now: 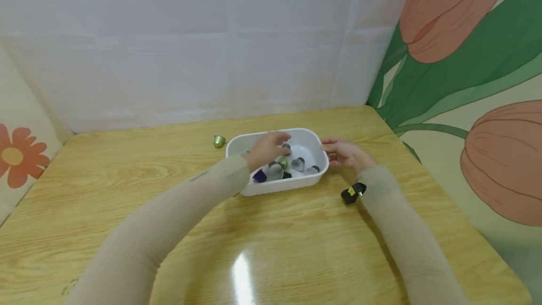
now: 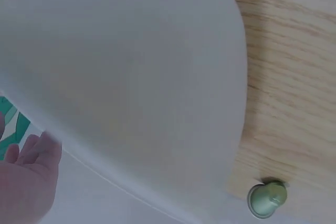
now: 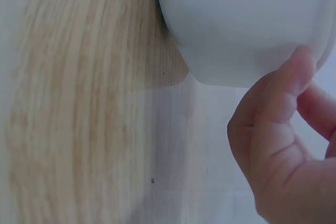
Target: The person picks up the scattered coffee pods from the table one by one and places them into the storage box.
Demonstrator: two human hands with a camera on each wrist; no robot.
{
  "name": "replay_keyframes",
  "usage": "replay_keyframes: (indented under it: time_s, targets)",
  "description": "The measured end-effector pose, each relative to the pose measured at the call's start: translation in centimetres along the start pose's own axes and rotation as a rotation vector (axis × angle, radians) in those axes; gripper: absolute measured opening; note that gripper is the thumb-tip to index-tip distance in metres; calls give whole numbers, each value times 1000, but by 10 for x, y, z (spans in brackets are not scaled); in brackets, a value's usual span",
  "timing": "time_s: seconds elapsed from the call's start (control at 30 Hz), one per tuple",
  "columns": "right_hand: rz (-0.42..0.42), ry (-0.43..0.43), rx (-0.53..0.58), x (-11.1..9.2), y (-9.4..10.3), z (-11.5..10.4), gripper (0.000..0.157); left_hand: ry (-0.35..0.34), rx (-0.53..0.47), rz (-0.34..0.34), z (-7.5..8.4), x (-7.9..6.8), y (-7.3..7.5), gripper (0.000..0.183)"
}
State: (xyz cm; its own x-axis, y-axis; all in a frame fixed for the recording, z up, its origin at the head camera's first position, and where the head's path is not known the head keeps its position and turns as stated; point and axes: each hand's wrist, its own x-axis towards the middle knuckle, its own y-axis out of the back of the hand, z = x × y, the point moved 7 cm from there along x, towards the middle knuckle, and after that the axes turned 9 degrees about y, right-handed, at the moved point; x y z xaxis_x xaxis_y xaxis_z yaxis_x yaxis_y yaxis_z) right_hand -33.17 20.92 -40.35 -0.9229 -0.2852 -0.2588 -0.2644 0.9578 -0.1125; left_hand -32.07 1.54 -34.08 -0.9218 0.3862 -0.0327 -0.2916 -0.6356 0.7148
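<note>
A white plastic tray (image 1: 302,181) stands on the table, holding several coffee capsules: a dark purple capsule (image 1: 260,176), a green capsule (image 1: 282,162) and a silvery capsule (image 1: 298,164) among them. My left hand (image 1: 267,149) reaches over the left part of the tray, fingers loosely bent above the capsules, and hides some of them. No capsule shows in its fingers. At the tray's right end is my right hand (image 1: 345,153). In the right wrist view, its fingertips (image 3: 300,64) rest against the outside wall close to the rim.
A green-gold capsule (image 1: 219,141) lies on the wooden table (image 1: 139,182) just left of the tray. Behind the table hangs a white cloth (image 1: 169,60). A flower-patterned panel (image 1: 478,69) borders the right side. A small black device (image 1: 353,193) is on my right wrist.
</note>
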Motion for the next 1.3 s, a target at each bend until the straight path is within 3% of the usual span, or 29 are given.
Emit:
replay_keyframes:
  time_s: [0.2, 0.3, 0.67, 0.93, 1.3]
  targets:
    - [20, -10, -13, 2, 1, 1, 47, -3, -35, 55, -5, -11, 17, 41]
    - [24, -11, -29, 2, 1, 2, 47, 32, -65, 54, -12, -18, 23, 42]
    - [24, -8, -26, 3, 7, 1, 47, 91, -94, 99, -31, -33, 39, 44]
    - [15, 1, -19, 2, 7, 1, 45, 128, -183, 98, -39, -39, 44, 46]
    - [20, -10, 7, 2, 7, 1, 41, 99, -122, 181, -49, -52, 59, 45]
